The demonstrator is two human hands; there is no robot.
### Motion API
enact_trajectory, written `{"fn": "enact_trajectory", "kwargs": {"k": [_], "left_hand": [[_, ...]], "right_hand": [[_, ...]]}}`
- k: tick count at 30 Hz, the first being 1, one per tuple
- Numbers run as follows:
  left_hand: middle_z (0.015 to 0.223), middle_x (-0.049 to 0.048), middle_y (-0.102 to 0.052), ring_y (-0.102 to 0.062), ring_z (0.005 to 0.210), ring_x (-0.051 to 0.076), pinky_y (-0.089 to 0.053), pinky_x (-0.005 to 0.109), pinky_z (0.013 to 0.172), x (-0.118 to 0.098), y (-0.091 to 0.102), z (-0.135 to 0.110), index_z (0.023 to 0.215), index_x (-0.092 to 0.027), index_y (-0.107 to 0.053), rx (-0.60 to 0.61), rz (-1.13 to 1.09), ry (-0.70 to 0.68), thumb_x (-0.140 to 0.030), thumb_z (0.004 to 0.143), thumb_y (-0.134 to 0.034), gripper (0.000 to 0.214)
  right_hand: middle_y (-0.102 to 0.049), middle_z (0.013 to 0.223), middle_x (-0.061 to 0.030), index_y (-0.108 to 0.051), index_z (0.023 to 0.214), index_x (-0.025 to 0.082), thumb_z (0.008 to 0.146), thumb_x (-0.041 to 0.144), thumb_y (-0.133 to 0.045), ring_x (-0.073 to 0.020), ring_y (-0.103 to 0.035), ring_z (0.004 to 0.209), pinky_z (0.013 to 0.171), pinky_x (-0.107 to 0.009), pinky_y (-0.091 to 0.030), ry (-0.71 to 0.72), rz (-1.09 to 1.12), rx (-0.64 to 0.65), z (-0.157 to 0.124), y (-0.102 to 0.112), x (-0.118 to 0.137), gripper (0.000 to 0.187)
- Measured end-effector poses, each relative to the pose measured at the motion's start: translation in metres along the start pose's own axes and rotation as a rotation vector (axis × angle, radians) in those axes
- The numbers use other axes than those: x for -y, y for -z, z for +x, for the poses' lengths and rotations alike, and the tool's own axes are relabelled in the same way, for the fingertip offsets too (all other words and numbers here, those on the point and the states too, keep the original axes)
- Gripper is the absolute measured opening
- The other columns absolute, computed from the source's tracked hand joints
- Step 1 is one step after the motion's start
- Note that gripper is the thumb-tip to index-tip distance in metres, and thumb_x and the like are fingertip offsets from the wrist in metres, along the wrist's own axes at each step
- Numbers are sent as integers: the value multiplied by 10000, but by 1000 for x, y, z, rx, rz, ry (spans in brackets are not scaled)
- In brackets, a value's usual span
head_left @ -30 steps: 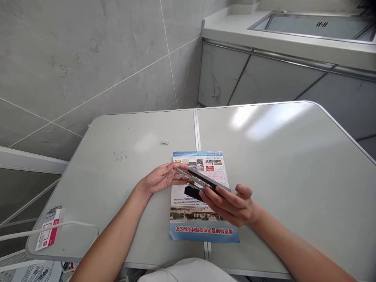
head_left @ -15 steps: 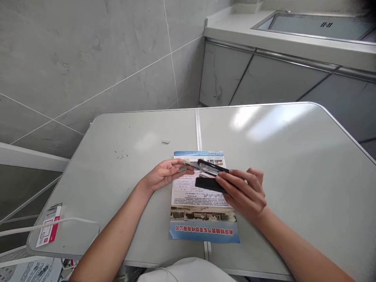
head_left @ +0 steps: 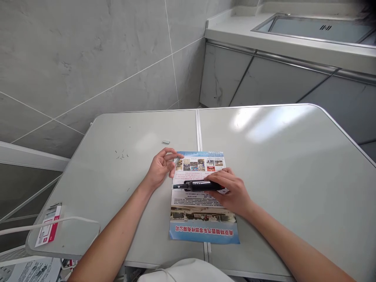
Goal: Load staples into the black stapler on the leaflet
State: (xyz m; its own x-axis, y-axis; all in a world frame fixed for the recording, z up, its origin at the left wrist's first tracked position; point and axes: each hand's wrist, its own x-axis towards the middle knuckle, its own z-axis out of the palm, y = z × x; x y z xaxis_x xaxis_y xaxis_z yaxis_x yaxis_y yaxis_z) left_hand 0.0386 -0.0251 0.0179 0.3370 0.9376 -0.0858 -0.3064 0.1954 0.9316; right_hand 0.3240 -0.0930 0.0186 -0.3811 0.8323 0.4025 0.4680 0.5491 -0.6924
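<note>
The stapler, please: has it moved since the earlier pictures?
Yes: against the table seam, the stapler, held in the right hand, has swung its metal end lower in the view.

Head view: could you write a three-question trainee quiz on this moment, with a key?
1. Which hand holds the black stapler over the leaflet?
2. True or false: the left hand is pressing on the stapler.
3. Where is the red-and-white card?
A) On the leaflet
B) Near the left end of the table
C) In the sink

Key:
1. The right hand.
2. False; it pinches a small pale strip, apart from the stapler.
3. B.
</note>
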Motion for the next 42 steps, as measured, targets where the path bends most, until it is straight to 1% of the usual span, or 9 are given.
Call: {"fn": "enact_trajectory", "kwargs": {"k": [8,12,15,19,26,31,34,38,42], "left_hand": [[1090,99,-807,-591,463,55,-498,191,467,-1,-11,-5,1052,-197,-616,-4,224,-105,-251,723,-933,460],[1061,65,-820,-624,503,77,-540,240,555,1,-18,-12,1102,-234,-671,-33,327,-213,-207,736,-922,444],[1045,53,-826,-683,569,116,-501,241,531,7,-23,-21,1181,-284,-712,-20,444,-327,-183,786,-883,442],[999,38,-832,-635,560,106,-432,222,480,10,-31,-30,1209,-332,-738,45,537,-439,-189,797,-872,457],[935,41,-831,-592,530,117,-462,252,514,7,-34,-29,1053,-329,-811,96,666,-365,-312,838,-840,218],[957,15,-827,-548,487,99,-497,263,558,12,-32,-31,1110,-348,-788,88,647,-372,-300,758,-905,374],[1033,23,-812,-617,589,134,-560,320,720,12,-30,-29,1177,-326,-740,-61,644,-409,-333,774,-892,431],[943,34,-763,-675,799,195,-543,333,826,2,-17,-14,1070,-265,-732,-451,926,-486,-319,940,-707,143],[1358,115,-665,-585,1288,289,-422,468,1143,-6,5,4,1251,-228,-685,-422,1306,-420,-311,1020,-542,284]], "right_hand": [[-760,1014,-71,-693,1113,242,928,326,-706,-239,-664,937,904,-420,-482,-65,5,185,5,6,0,204],[-650,1348,-108,-632,1326,264,919,387,-708,-301,-559,1189,1014,-487,-449,43,-101,142,5,13,10,432],[-611,1427,-101,-573,1425,273,938,327,-690,-313,-510,1243,1026,-482,-429,152,-219,90,2,13,18,505],[-607,1480,-59,-497,1519,293,962,318,-683,-306,-484,1218,1007,-470,-411,271,-303,149,0,8,26,587],[-593,1514,-4,-458,1555,324,984,317,-658,-287,-482,1193,992,-458,-424,275,-331,178,2,9,28,605],[-670,1424,-13,-487,1538,313,954,288,-685,-292,-515,1225,1001,-455,-434,284,-309,118,1,7,27,617],[-707,1366,-22,-517,1511,334,958,263,-671,-282,-565,1222,1016,-459,-445,189,-308,-2,5,14,20,578],[-719,1324,-61,-617,1412,296,988,276,-595,-302,-598,1187,1009,-495,-454,-176,-390,-263,10,41,-11,425],[-717,1315,-87,-659,1336,278,959,367,-571,-395,-539,1233,934,-570,-430,-492,-550,-257,4,67,-52,397]]}}
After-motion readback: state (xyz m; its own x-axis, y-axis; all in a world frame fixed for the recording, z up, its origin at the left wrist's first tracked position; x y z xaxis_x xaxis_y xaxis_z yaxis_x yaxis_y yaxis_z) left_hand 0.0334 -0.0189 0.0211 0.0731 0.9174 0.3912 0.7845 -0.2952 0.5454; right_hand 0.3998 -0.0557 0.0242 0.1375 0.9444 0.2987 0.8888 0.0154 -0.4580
